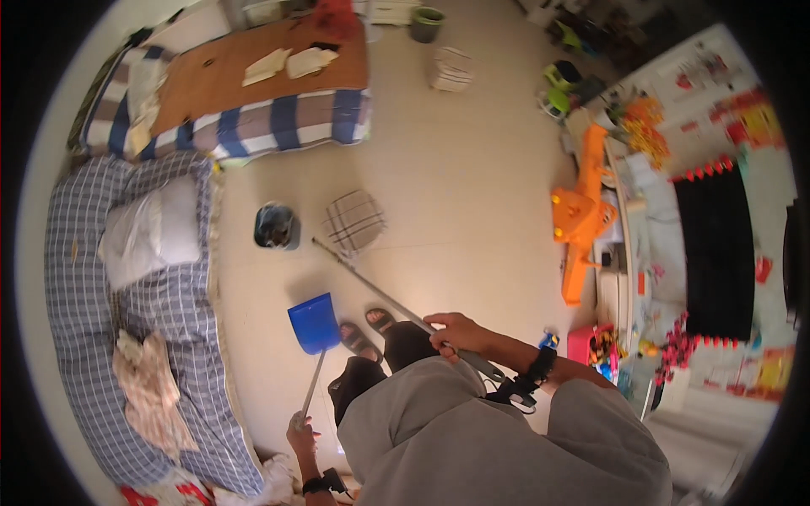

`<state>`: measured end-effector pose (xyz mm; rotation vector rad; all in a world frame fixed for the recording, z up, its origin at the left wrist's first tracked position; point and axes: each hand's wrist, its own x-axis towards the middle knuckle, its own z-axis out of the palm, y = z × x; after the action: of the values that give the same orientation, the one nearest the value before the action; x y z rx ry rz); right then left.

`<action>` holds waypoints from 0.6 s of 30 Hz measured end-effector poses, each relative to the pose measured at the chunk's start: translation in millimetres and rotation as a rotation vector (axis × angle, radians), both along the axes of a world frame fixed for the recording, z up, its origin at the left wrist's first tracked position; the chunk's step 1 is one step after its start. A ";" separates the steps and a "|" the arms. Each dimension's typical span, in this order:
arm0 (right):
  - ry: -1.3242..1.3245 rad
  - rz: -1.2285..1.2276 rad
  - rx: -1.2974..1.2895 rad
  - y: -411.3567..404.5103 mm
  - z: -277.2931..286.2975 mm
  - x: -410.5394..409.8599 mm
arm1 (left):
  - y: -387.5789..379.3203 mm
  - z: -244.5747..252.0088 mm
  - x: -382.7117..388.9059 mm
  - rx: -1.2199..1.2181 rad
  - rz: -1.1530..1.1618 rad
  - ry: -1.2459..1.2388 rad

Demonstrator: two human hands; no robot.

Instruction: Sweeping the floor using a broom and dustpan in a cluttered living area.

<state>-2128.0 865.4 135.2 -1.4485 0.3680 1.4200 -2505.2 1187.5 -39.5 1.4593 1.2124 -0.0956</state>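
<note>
My left hand [302, 435] is closed round the upper end of a thin handle, at whose far end is a blue dustpan [315, 322] near my sandalled feet. In my right hand [450, 335] is a long pale pole [386, 296] with a grey grip, slanting up and left across the view. The pole's thin far end lies between a bin [276, 226] and a stool with a checked cloth cover [355, 221]. No broom head can be made out at that end. The bin is lined with a bag and has something dark inside.
A sofa with a checked cover [82, 303] runs along the left. A bed [253, 126] with a brown mat stands at the upper left. Near the top are a striped stool [452, 68] and a round bin [427, 25]. An orange plastic toy [582, 212] and a pink toy basket [579, 345] stand right.
</note>
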 end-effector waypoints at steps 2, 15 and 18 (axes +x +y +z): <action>0.001 -0.025 -0.040 -13.9 3.6 -7.8 | 16.4 -2.5 13.2 -0.015 -0.040 -0.013; 0.006 -0.072 -0.157 -113.4 57.6 -16.0 | 38.1 23.2 104.8 0.029 -0.192 0.041; 0.075 -0.089 -0.208 -153.5 61.7 5.9 | 22.7 27.2 121.6 0.046 -0.184 0.067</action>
<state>-2122.1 711.9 196.9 -1.5271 0.6359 1.3985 -2383.6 1210.2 -12.3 1.6174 1.1373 -0.2448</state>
